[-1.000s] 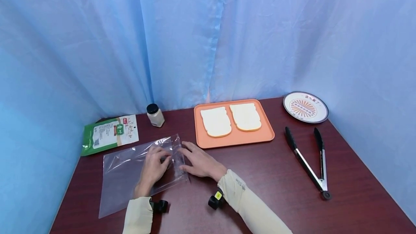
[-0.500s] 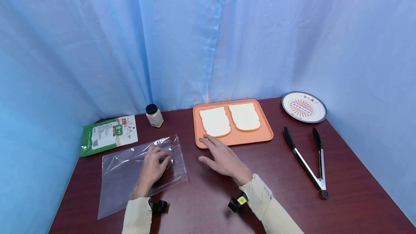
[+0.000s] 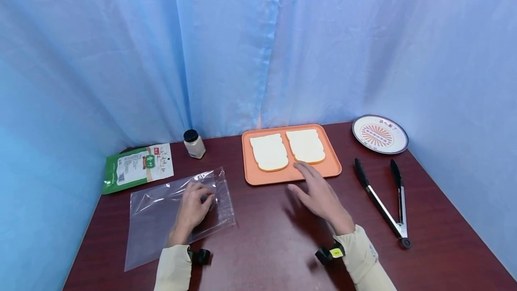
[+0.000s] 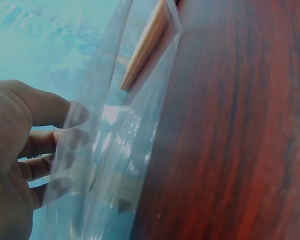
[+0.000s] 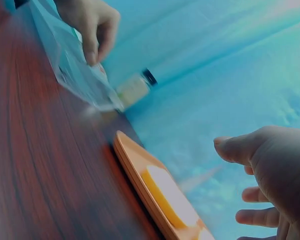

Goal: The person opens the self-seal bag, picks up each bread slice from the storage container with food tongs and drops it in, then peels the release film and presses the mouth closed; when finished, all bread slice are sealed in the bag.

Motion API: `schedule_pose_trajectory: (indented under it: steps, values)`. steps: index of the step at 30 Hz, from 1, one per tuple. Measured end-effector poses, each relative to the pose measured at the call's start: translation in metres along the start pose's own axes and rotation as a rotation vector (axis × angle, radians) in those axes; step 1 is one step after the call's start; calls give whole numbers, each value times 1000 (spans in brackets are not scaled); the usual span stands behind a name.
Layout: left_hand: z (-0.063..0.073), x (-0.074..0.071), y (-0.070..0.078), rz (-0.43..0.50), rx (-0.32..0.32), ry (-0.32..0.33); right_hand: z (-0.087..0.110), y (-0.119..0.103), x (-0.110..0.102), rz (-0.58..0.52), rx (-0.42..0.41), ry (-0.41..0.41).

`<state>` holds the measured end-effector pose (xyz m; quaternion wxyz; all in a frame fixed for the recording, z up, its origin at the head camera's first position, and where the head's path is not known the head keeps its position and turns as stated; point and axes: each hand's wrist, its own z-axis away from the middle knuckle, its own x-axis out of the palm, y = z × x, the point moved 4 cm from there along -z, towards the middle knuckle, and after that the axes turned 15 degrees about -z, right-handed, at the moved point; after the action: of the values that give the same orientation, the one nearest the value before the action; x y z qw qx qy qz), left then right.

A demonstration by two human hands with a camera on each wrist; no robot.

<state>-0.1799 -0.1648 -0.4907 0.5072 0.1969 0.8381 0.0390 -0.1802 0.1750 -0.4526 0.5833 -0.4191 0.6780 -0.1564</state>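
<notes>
A clear plastic bag [image 3: 153, 223] lies on the left of the table, its right end raised and creased. My left hand [image 3: 193, 210] holds it near that end, fingers bent. In the left wrist view, the fingertips [image 4: 75, 112] show through the clear film [image 4: 125, 145]. My right hand [image 3: 321, 199] holds nothing and hovers over the table, fingers loosely extended, the fingertips overlapping the front rim of an orange tray [image 3: 262, 179] in the head view. Two bread slices [image 3: 269, 152] lie side by side on the tray.
A green and white packet [image 3: 137, 167] and a black-capped jar [image 3: 194, 144] stand at the back left. On the right are open tongs [image 3: 381, 205] with black tips and a patterned plate [image 3: 380, 134]. Blue curtains [image 3: 226, 48] enclose the table's back and sides.
My right hand has let go of the bag's right edge and moved right, to in front of the tray. The left hand has stayed in place at the bag.
</notes>
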Motion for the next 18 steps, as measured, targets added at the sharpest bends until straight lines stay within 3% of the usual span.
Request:
schedule_pose_trajectory:
  steps: [9, 18]
  values:
    - [0, 2, 1, -10, -1, -5, 22, 41, -45, 56, 116, 180]
    - [0, 4, 1, -20, -17, -32, 50, 79, -90, 87, 291, 309]
